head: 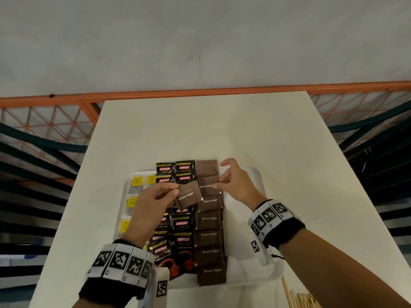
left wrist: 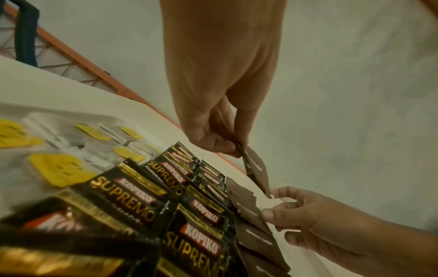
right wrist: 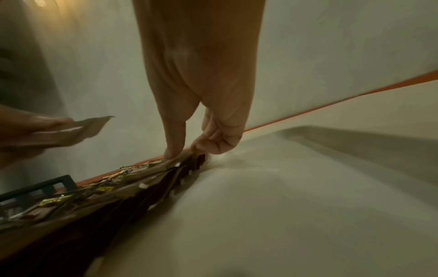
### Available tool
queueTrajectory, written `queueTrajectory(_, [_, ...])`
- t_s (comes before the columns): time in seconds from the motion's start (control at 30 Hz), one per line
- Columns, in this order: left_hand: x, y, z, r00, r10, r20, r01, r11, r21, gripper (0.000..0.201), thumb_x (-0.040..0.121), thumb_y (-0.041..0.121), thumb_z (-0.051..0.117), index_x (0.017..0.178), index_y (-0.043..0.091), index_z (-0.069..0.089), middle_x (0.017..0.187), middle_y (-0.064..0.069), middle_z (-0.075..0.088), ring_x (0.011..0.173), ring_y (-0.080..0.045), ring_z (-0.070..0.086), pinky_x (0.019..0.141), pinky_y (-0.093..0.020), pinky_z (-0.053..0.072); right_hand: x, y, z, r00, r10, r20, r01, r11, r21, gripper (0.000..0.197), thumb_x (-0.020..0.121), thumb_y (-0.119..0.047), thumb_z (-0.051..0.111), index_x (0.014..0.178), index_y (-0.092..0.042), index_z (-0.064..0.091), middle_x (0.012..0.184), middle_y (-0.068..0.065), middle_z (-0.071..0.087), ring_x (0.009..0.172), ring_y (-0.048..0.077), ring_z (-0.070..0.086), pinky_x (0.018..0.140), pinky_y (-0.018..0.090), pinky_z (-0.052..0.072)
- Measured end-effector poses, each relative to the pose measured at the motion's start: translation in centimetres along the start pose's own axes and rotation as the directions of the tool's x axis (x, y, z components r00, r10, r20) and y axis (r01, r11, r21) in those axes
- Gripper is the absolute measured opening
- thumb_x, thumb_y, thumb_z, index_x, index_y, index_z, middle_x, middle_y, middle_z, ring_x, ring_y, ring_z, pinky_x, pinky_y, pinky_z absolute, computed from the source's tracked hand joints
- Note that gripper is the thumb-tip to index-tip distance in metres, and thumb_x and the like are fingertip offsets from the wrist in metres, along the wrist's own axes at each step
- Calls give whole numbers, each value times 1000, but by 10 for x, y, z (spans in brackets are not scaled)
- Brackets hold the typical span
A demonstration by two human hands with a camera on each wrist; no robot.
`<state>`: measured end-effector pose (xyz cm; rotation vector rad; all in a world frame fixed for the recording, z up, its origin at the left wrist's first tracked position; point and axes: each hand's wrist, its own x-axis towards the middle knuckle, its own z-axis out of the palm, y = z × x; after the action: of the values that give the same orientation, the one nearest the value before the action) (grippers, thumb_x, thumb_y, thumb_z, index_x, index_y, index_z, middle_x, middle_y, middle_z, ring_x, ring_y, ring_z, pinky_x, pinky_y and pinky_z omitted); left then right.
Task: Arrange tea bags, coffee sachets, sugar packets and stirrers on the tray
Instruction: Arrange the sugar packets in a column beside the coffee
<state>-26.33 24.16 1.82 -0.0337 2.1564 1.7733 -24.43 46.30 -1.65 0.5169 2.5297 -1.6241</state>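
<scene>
A white tray (head: 251, 266) lies on the table. It carries tea bags with yellow tags (head: 137, 181) on the left, black Kopiko coffee sachets (head: 183, 225) in the middle and a column of brown sugar packets (head: 209, 235) to their right. My left hand (head: 175, 190) pinches a loose brown sugar packet (head: 187, 196) above the sachets; the left wrist view shows this packet (left wrist: 257, 168) hanging from my fingertips. My right hand (head: 219, 182) pinches the right edge of a sugar packet (head: 205, 185) in the column's far part, thumb on top. Wooden stirrers (head: 299, 300) lie off the tray, near right.
The white table (head: 222, 130) extends bare beyond the tray to an orange rail (head: 200, 92) and a pale wall. Orange mesh and dark shelving flank both sides. The tray's right strip holds nothing.
</scene>
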Motion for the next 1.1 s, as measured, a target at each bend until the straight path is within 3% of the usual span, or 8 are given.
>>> queueTrajectory(0.17, [30,8,11,999,50,-3,-49,998,46,17,83,5,64,84,21,70,88,0,70,84,-15,63,79,-29,53,-10,-6,-6,997,-8,-71,2,997,-76,50,81,-17,70,122,-16,42,77,-3,51,69,8,50,64,13,40])
queueTrajectory(0.33, [64,14,32,997,58,49,-62,995,80,14,84,0,62,92,8,70,84,-3,68,80,-17,62,74,-22,56,-45,-6,-23,981,-7,-194,-1,999,-41,23,84,-19,65,103,-22,52,68,-8,54,63,1,51,62,8,40])
queueTrajectory(0.47, [83,10,48,996,55,74,-67,983,171,24,84,0,62,78,22,68,81,-1,68,82,-21,62,80,-32,55,-87,4,-37,986,-1,-167,-12,997,-76,11,85,-22,64,89,-29,57,65,-9,56,61,-2,52,60,5,40])
queueTrajectory(0.67, [84,3,57,984,152,95,-177,910,375,24,87,-2,55,107,3,68,101,-4,67,94,-15,62,86,-20,44,-164,23,-54,984,117,-132,-124,991,-46,12,86,-19,63,83,-30,61,62,-6,59,59,-1,53,55,10,40])
queueTrajectory(0.77, [74,3,52,979,187,76,-201,876,439,29,89,1,50,113,8,66,107,-9,68,90,-14,58,75,-12,42,-199,40,-55,972,182,-149,-192,979,-60,18,85,-16,64,77,-33,62,67,-17,62,56,0,52,53,12,39])
queueTrajectory(0.9, [41,8,46,968,218,127,-252,859,446,25,89,3,50,105,14,66,107,-5,66,92,-10,56,77,-13,40,-242,58,-50,968,200,-152,-223,963,-150,24,83,-15,65,72,-36,60,71,-22,62,61,-1,56,51,10,40])
queueTrajectory(1.0, [-2,14,45,945,195,262,-291,867,405,22,90,6,53,102,17,67,101,4,66,87,-2,57,72,-1,38,-276,73,-41,957,187,-221,-249,921,-301,30,80,-14,69,74,-39,53,62,-11,59,74,2,57,57,10,43])
queueTrajectory(1.1, [-57,15,54,900,139,413,-305,878,370,19,90,12,56,100,24,66,96,16,65,87,7,58,71,-3,40,-305,92,-28,942,109,-318,-248,864,-439,20,67,-25,70,85,-28,63,82,-10,59,69,9,58,65,22,50])
